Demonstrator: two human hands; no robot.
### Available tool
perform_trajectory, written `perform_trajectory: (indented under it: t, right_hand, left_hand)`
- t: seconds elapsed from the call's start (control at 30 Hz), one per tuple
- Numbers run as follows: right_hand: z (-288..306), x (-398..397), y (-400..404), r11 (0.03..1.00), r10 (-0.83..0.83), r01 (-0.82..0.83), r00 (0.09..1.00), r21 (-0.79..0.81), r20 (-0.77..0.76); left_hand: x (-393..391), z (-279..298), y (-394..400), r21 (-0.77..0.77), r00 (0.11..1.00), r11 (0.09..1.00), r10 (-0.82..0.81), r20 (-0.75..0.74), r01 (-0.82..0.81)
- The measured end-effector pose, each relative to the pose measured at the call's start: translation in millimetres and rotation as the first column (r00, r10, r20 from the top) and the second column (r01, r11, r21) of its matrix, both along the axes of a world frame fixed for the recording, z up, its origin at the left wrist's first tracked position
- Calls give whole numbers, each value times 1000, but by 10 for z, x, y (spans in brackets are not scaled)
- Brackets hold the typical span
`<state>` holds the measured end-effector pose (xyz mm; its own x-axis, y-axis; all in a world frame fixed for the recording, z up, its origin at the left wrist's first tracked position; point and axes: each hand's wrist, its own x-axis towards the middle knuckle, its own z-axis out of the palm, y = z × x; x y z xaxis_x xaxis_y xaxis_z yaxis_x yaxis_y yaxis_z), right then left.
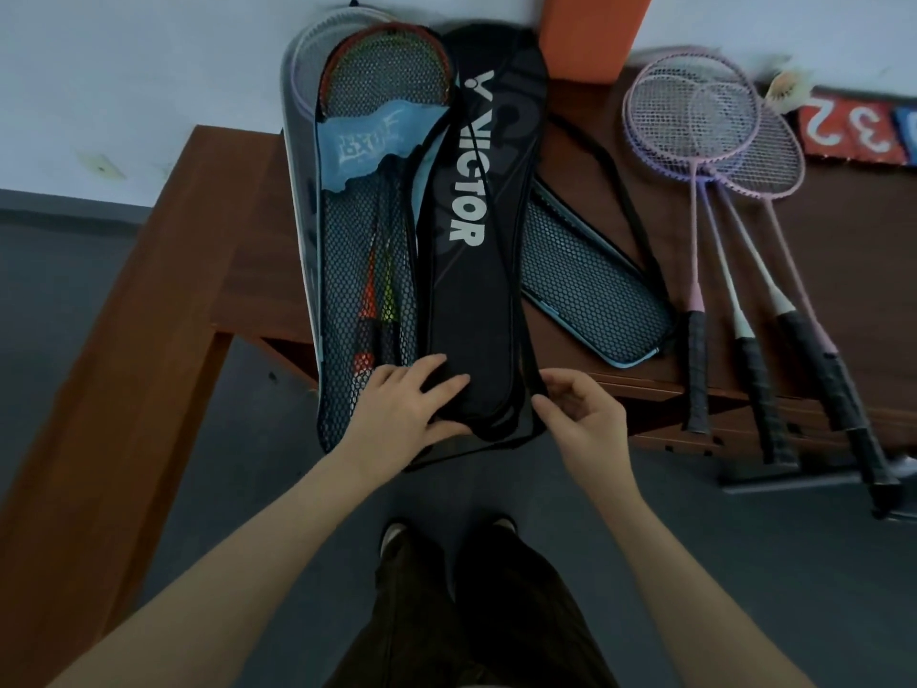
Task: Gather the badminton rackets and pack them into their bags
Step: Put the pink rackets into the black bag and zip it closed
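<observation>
A black Victor racket bag lies lengthwise on the brown table, its lower end hanging over the front edge. My left hand rests flat on that lower end with fingers straight. My right hand pinches the bag's black edge at the lower right. To the left lies a black mesh bag holding red and yellow rackets. Several pink and purple rackets lie loose on the table to the right, handles over the edge.
Another mesh bag with a blue rim lies under the Victor bag. An orange box stands at the back. A shuttlecock and red number cards sit at the far right. Grey floor lies below, with my shoes.
</observation>
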<state>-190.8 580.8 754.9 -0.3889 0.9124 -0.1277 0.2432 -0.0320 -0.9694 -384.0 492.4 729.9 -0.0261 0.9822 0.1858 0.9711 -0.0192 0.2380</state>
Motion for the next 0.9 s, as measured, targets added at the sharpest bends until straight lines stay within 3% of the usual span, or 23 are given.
perform_trajectory:
  t: [0.13, 0.23, 0.33, 0.4, 0.47, 0.6, 0.8, 0.9]
  right_hand:
    - [189, -44, -86, 997, -52, 55, 997, 50, -58]
    - [225, -145, -47, 991, 16, -21, 999, 129, 35]
    - [129, -264, -29, 953, 90, -147, 973, 264, 213]
    - [29, -313, -28, 895, 86, -250, 910, 370, 406]
    - [-75, -322, -11, 879, 25, -249, 875, 406, 483]
    - [-267, -309, 127, 955, -122, -38, 854, 295, 505]
    - [-482, -532, 246, 987, -30, -88, 720, 134, 693]
    - [-510, -595, 264, 995, -77, 23, 812, 99, 579]
  left_hand:
    - [34, -52, 101, -150, 977, 989, 37, 211, -5]
    - [-52, -45, 120, -242, 949, 965, -23, 314, 104]
    - [-186, -41, 90, -169, 985, 982, -54, 162, 81]
    - [-241, -39, 87, -127, 991, 989, 84, 104, -70]
    - [-271, -52, 96, -176, 966, 955, 252, 60, -238]
    - [-337, -138, 97, -298, 887, 848, 462, 12, -438]
    - [-333, -232, 78, -271, 811, 784, 585, 20, -559]
    - [-341, -252, 65, -301, 794, 759, 608, 11, -577]
